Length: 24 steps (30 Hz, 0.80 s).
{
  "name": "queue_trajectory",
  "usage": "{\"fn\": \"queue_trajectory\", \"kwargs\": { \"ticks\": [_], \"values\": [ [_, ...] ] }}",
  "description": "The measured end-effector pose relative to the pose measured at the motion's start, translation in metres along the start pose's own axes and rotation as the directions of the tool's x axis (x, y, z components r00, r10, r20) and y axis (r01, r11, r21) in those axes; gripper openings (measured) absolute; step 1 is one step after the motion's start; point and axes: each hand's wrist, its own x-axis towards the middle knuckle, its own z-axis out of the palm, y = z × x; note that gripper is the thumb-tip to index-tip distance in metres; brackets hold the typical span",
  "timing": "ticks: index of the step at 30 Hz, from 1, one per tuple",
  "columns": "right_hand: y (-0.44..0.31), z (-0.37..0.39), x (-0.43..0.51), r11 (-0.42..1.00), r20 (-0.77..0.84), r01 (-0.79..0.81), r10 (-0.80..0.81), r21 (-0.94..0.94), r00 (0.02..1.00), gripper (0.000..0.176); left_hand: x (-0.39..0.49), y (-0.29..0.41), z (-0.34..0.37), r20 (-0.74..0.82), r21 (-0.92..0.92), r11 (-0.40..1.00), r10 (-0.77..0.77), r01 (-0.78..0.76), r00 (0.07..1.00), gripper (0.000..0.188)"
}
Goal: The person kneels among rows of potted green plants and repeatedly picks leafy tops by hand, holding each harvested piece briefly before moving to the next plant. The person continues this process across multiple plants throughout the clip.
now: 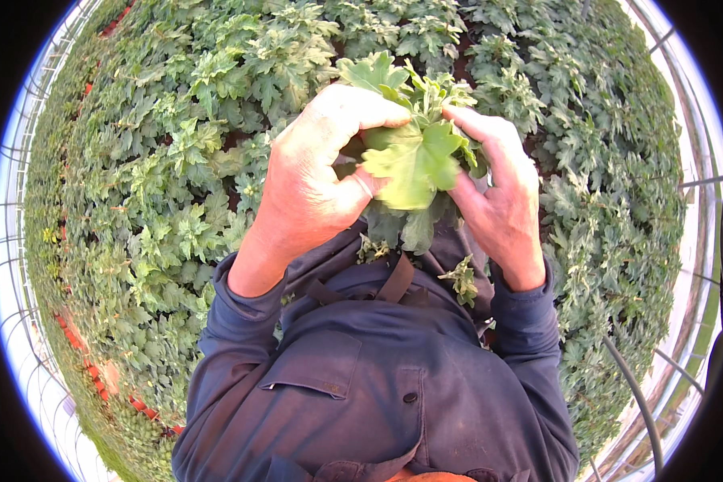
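Observation:
A leafy green plant top (pixel 419 153), with lobed leaves like a chrysanthemum's, stands upright between both hands. My left hand (pixel 322 172) is at its left side, thumb and fingers curled round the leaves; the fingertips are partly hidden behind a broad, slightly blurred leaf. A thin pale band shows round the left thumb. My right hand (pixel 500 181) holds the plant's right side between thumb and fingers. Beneath the hands, darker leaves (pixel 419 232) hang in front of the dark work clothes. A small leafy sprig (pixel 463 280) lies against the clothes below my right hand.
Dense rows of similar plants (pixel 199 144) surround me on both sides and ahead. Red pots (pixel 96 382) show at the lower left. Dark curved rods or hoses (pixel 635 391) stand at the lower right, and a pale framed structure (pixel 12 253) lines the far left.

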Motion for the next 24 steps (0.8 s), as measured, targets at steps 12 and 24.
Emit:
{"fn": "queue_trajectory", "kwargs": {
  "ticks": [12,24],
  "values": [
    [0.019,0.000,-0.011,0.845,-0.056,-0.255,0.316,0.470,0.947,0.039,-0.013,-0.017,-0.008,-0.078,-0.336,0.916,-0.258,0.218,0.963,0.024],
    [0.082,0.065,-0.054,0.665,0.372,-0.480,0.311,0.573,0.875,0.043,-0.009,0.000,-0.026,0.102,0.252,0.944,0.195,-0.215,0.976,0.052]
  ]
}}
